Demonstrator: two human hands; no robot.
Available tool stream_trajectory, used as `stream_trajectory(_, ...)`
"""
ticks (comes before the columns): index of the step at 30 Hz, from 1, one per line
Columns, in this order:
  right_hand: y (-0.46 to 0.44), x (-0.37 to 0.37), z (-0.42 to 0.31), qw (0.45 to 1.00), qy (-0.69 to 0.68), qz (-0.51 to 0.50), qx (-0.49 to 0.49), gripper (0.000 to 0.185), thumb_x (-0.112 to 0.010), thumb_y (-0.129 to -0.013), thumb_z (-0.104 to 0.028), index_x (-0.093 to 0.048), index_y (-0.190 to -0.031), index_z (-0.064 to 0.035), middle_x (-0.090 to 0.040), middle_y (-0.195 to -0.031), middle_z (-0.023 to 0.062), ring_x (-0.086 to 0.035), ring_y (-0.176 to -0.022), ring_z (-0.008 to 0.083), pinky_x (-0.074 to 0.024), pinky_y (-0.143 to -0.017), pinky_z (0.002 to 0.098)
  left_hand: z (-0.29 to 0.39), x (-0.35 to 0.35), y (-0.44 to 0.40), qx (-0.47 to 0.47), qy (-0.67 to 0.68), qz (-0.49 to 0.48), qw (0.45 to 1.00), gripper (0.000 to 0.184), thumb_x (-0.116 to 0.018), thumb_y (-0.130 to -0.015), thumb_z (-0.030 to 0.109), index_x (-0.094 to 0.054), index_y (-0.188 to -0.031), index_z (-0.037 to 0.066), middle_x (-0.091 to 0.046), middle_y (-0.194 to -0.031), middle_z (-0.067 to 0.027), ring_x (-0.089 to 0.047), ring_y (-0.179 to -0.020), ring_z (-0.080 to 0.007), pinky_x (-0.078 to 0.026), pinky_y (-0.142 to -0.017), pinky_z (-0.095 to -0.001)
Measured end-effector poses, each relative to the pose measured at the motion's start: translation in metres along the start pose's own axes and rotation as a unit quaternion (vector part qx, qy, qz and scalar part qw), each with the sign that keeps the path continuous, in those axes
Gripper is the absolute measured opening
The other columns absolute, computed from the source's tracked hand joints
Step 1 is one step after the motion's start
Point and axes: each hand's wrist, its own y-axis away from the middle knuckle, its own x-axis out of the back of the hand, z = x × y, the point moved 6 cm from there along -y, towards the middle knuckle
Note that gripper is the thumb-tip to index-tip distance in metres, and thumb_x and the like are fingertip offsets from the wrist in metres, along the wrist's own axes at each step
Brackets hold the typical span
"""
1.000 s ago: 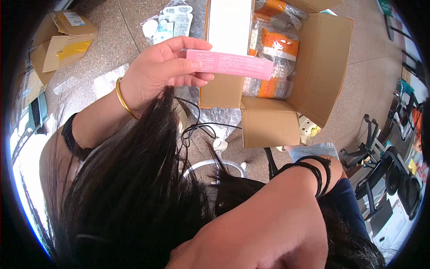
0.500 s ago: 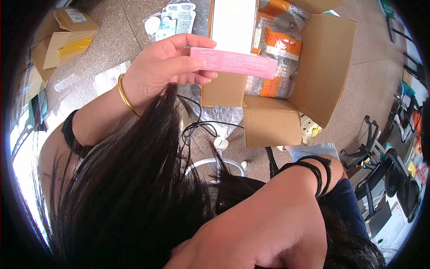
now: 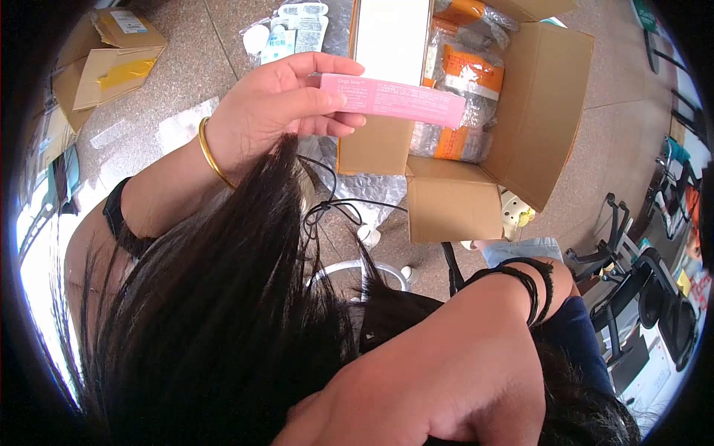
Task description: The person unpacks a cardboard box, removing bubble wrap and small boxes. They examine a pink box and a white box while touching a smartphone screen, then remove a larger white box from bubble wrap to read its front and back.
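My left hand (image 3: 294, 97) holds a long, slim pink box (image 3: 394, 100) by its left end, thumb on the printed face and fingers behind. The pink box lies across the view over an open cardboard box (image 3: 454, 204). Inside that carton are bubble-wrapped packs with orange labels (image 3: 472, 70). A white panel (image 3: 390, 37) stands at the carton's left side. Close to the camera at the bottom, my right hand (image 3: 439, 394) is bent inward; its fingertips are out of sight, so what it holds, if anything, is hidden.
Long dark hair (image 3: 223, 297) hangs over the lower left. White packets (image 3: 297, 33) lie on plastic wrap beyond my left hand. Another opened carton (image 3: 111, 67) sits at the upper left. A white ring-shaped stool base (image 3: 361, 267) is below, and black chairs (image 3: 658, 297) stand at right.
My left hand and the pink box have shifted slightly up and to the right in the view. The carton also appears a little further right. My right hand is nearly unchanged.
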Motion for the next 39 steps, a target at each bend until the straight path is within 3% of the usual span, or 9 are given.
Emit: stream_trajectory(39, 0.0021, 0.0001, 0.0003, 0.999, 0.045, 0.007, 0.003, 0.016, -0.063, -0.069, -0.019, -0.055, -0.072, -0.0057, -0.051, -0.067, 0.0055, -0.050, -0.061, 0.0133, -0.0405, -0.054, 0.0260, 0.0011, 0.0014, -0.0011, 0.002, 0.019, 0.009, 1.000, 0.038, -0.049, -0.081, 0.005, -0.039, -0.118, -0.003, -0.056, -0.096, -0.0145, -0.059, -0.082, -0.0157, -0.050, -0.074, -0.0240)
